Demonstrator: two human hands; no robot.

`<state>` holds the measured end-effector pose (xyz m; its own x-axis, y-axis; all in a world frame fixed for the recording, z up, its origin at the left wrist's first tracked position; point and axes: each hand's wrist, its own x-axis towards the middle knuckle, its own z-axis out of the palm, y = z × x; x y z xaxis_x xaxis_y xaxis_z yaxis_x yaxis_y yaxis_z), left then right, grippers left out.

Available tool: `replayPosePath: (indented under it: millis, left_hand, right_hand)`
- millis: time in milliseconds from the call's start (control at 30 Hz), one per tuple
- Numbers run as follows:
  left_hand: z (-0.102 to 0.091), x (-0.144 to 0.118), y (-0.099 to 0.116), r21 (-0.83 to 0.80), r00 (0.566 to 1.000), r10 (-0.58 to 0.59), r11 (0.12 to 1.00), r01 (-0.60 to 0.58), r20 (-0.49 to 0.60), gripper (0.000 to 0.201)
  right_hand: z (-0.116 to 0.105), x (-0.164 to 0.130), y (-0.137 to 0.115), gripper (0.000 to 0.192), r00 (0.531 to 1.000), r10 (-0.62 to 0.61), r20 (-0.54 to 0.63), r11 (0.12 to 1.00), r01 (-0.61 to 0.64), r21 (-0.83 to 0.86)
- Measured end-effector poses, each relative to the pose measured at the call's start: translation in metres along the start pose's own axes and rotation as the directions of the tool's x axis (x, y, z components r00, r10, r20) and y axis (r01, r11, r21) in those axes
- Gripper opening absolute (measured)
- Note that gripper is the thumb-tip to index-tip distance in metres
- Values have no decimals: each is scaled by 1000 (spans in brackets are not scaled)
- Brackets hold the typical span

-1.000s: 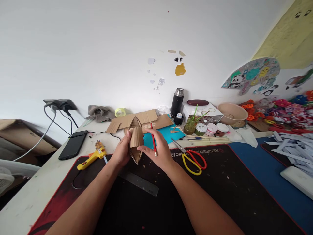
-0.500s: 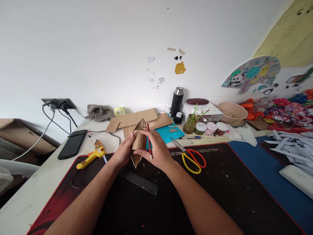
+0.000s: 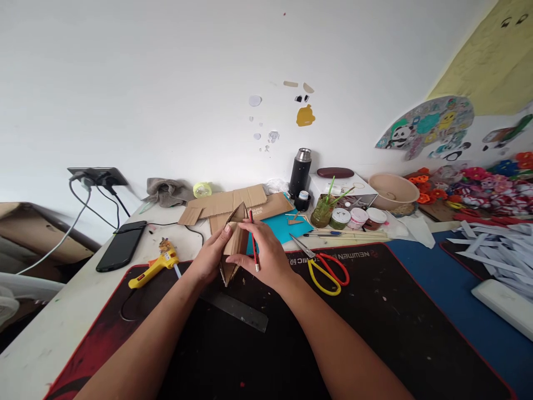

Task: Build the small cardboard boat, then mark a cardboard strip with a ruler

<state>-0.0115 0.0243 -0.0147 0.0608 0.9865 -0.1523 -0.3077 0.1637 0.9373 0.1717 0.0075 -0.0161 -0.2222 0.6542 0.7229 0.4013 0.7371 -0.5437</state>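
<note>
Left hand (image 3: 210,254) gripping brown, pointed-ended cardboard form (image 3: 237,240) over far edge of black, red-trimmed mat (image 3: 233,355). Right hand (image 3: 266,250) bracing it, slim red pencil (image 3: 254,240) tucked in fingers. Risk: hard squeeze buckles walls.

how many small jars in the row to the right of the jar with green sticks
3: the green jar nearest the stick-holding jar, the pink jar in the middle, and the brownish-red jar at the right end. Others could be hidden behind.
</note>
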Motion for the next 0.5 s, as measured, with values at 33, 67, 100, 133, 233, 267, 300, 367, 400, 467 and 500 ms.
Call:
replayPosePath:
  millis: [33, 67, 100, 133, 233, 267, 300, 367, 400, 467, 500]
  left_hand:
    - [-1, 2, 1, -37, 1000, -18, 999, 17, -13, 63]
    - [-2, 4, 2, -87, 999, -38, 996, 36, -30, 63]
    - [-4, 6, 4, -151, 996, -62, 987, 53, -56, 62]
    - [-5, 8, 7, -222, 994, -73, 974, 52, -87, 61]
    - [-10, 12, 17, -394, 986, -59, 919, -8, -158, 64]
    - [-11, 13, 20, -430, 985, -53, 903, -25, -167, 65]
    - [-12, 14, 22, -456, 984, -53, 890, -31, -170, 65]
    - [-13, 14, 25, -489, 984, -69, 872, -21, -166, 67]
    - [-13, 14, 25, -500, 983, -83, 866, -9, -161, 67]
    - [-13, 14, 25, -511, 982, -113, 859, 19, -152, 68]
    - [-12, 14, 24, -511, 981, -122, 859, 29, -149, 68]
  right_hand:
    - [-1, 0, 0, 54, 999, 27, -21, 1000, -27, 12]
    - [-3, 0, 0, 51, 997, 64, -47, 998, -63, 22]
    - [-5, 0, 1, 48, 992, 106, -71, 994, -104, 29]
    - [-7, 0, 3, 43, 985, 146, -96, 989, -144, 26]
    - [-11, -1, 12, 32, 965, 256, -59, 965, -259, -46]
    - [-12, -1, 15, 29, 961, 277, -5, 956, -277, -97]
    - [-13, -2, 17, 27, 954, 293, 57, 946, -280, -164]
    - [-13, -3, 19, 27, 927, 316, 201, 923, -251, -293]
    - [-13, -3, 19, 28, 903, 331, 273, 909, -228, -350]
    - [-13, -4, 18, 37, 841, 371, 394, 879, -181, -442]
    - [-13, -3, 18, 44, 811, 395, 432, 862, -164, -480]
